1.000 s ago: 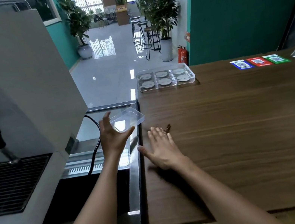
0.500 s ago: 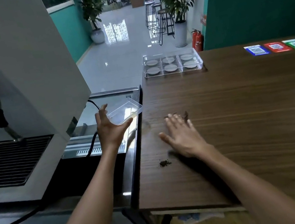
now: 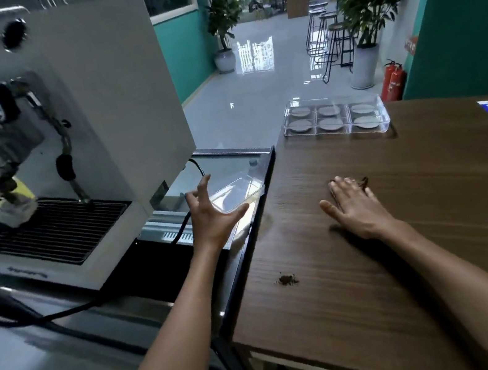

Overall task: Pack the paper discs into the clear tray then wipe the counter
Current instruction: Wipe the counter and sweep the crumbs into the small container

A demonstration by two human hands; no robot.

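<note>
Brown crumbs [image 3: 288,280] on counter [image 3: 405,221], near edge; machine [image 3: 64,135] leftward. Left hand [image 3: 213,219] gripping clear lid [image 3: 234,193]; right hand [image 3: 352,205] flat, fingers straight, pressing counter.

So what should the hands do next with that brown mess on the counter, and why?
Probably the right hand, lying flat on the wooden counter, should sweep the brown crumbs at its fingertips toward the counter's left edge. The left hand holds a small clear container just off that edge, ready to catch them. A second small brown pile lies nearer the person.
</note>
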